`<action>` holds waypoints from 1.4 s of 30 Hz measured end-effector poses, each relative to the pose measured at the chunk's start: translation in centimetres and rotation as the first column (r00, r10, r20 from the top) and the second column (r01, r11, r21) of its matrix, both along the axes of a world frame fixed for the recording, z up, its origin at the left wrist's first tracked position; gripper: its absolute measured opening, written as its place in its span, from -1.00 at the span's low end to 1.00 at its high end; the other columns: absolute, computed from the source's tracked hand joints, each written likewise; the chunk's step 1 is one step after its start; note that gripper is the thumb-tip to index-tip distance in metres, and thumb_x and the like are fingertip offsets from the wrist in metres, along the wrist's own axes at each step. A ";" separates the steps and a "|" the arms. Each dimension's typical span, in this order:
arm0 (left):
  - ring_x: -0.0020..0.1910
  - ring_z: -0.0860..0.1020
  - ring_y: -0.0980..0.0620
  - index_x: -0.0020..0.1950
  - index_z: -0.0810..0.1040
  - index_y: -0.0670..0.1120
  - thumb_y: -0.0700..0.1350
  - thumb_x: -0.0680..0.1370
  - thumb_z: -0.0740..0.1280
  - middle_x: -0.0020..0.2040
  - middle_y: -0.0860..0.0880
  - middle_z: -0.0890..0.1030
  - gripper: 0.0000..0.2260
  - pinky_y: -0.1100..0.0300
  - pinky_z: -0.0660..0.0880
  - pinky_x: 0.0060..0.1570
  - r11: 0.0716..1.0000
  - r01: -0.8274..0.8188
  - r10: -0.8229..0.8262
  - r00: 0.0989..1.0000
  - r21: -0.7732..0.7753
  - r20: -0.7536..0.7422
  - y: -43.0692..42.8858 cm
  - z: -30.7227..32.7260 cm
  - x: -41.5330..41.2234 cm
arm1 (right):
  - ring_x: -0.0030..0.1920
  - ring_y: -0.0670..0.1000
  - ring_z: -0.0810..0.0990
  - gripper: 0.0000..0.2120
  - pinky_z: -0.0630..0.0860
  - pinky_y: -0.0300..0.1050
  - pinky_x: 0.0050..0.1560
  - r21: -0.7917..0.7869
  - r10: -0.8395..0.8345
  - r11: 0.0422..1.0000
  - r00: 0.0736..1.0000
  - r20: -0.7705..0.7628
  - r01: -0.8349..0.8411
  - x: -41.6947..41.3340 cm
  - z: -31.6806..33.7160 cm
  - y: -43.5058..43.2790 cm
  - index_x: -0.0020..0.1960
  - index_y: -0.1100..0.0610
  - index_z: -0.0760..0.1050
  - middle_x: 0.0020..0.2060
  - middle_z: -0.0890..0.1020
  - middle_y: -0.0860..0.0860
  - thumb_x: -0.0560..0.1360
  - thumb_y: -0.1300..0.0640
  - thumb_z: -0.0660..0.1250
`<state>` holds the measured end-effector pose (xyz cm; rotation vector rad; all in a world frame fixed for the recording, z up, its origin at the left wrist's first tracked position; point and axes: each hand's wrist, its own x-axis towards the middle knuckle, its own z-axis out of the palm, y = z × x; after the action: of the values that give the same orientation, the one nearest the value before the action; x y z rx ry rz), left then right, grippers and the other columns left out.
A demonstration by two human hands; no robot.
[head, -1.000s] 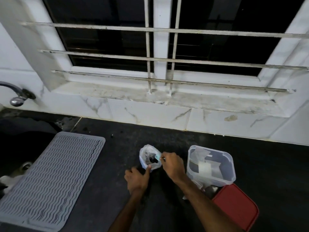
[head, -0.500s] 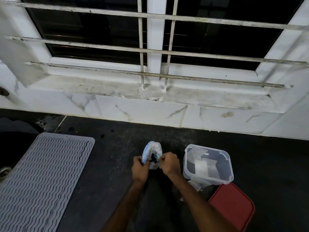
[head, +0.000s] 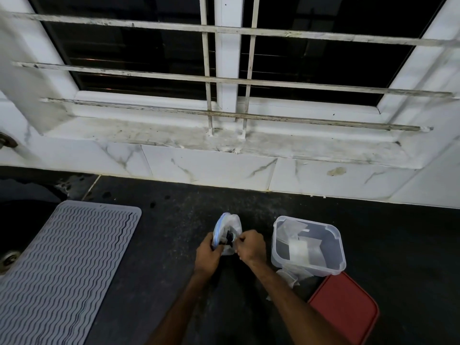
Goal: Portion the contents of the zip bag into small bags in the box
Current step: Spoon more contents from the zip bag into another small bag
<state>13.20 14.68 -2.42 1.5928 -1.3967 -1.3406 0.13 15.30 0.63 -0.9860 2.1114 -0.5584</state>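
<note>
Clear plastic with a blue closure strip: the zip bag (head: 227,231) is being held upright at the dark desk (head: 161,257), left of the box (head: 334,266) and apart from it; whether its base is resting on the surface cannot be told. Both hands are gripping the bag at its mouth. The left hand (head: 207,255) is curling its fingers round the edge carrying the blue strip. The right hand (head: 250,246) is pinching the opposite edge, fingers bent inward. The mouth is gaping slightly between them and a dark mass is showing inside; what it consists of cannot be told. The bag is looking soft and crumpled, its walls folding under the grip.

The task is judged to be at an early stage. The small bags (head: 302,247) are lying flat and pale inside the transparent box, seemingly unfilled, though the view is too coarse for certainty. Another small bag (head: 288,275) is lying on the desk just beside the box's near wall. The red lid (head: 344,310) is lying off the box, by its near corner. Transferring, filling and sealing every portion are apparently all waiting to be done. A grey ribbed mat (head: 64,257) is lying well to the left.
</note>
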 end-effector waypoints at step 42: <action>0.23 0.46 -0.07 0.27 0.46 -0.14 -0.18 0.56 0.34 0.22 -0.11 0.52 -0.71 -0.01 0.43 0.26 0.851 -0.443 0.489 0.864 -0.281 0.119 3.8 3.5 0.0 | -0.40 -0.12 0.53 -0.86 0.54 -0.29 -0.36 0.031 -0.108 0.993 0.773 0.625 0.114 -3.8 7.2 5.0 0.00 0.27 0.64 -0.33 0.64 0.06 0.53 0.20 0.38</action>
<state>13.21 18.50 1.04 1.7729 -1.1176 -0.7154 -3.70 20.29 7.86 -0.5612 1.5616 -0.8264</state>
